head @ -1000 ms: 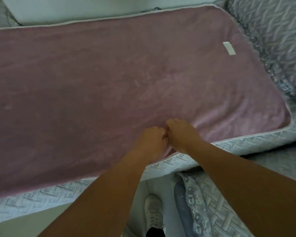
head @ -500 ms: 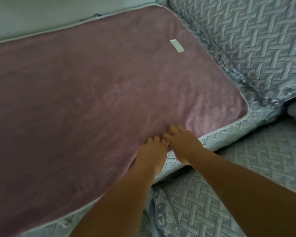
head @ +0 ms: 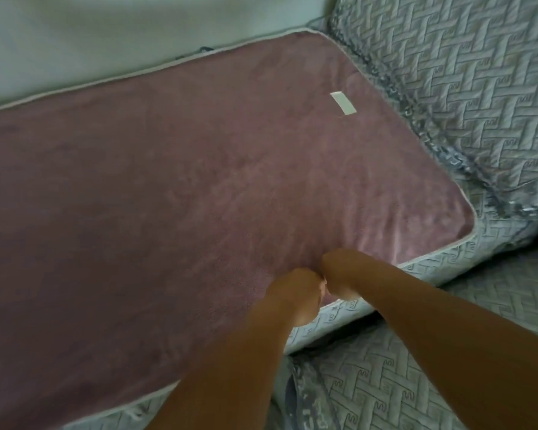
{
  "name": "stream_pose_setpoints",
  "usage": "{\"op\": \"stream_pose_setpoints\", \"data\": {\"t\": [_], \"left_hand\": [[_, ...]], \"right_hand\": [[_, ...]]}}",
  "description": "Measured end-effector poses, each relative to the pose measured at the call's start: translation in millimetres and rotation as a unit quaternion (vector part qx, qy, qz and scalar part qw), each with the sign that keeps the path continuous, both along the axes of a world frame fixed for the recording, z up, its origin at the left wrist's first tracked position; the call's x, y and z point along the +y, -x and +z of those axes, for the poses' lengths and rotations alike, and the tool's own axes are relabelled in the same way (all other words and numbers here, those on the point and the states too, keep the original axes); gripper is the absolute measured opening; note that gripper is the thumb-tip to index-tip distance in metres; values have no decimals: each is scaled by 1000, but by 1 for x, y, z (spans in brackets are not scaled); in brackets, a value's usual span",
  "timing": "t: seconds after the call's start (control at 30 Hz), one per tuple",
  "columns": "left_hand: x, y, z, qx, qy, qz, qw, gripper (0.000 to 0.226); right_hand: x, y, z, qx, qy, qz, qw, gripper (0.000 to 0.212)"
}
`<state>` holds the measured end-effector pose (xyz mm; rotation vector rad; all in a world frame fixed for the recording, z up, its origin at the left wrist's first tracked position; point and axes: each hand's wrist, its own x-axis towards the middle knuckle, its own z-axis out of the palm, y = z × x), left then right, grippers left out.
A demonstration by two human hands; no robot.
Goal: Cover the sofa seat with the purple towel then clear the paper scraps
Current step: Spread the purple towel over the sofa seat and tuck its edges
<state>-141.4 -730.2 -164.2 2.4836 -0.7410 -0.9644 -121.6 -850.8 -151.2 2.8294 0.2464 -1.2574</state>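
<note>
The purple towel lies spread flat over the sofa seat, whose grey quilted edge shows along the front and right. My left hand and my right hand sit knuckle to knuckle at the towel's front edge. Both have curled fingers, and a small pinkish fold of towel is pinched between them. A white rectangular strip lies on the towel near its far right corner; I cannot tell whether it is a sewn label or a paper scrap.
A grey quilted cushion leans at the right end of the seat. More quilted cover drapes below the seat front. A pale surface runs behind the towel's far edge.
Half a second ago both hands lay with fingers stretched flat on the towel's front edge; now the fingers are curled into fists. The hands have stayed together at the same spot on the edge.
</note>
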Motion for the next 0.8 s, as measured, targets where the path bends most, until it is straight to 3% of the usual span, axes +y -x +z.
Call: {"op": "stream_pose_setpoints", "data": {"t": [0.27,0.53,0.8], "left_hand": [[70,-11,15,-75,-28,160,984,34],[210,17,30,-60,-99,274,955,35],[359,64,29,-62,-110,419,899,41]], "right_hand": [[51,-18,7,-88,-71,-11,994,23],[185,-21,17,-112,-158,125,973,34],[349,11,22,-91,-184,275,939,53]]}}
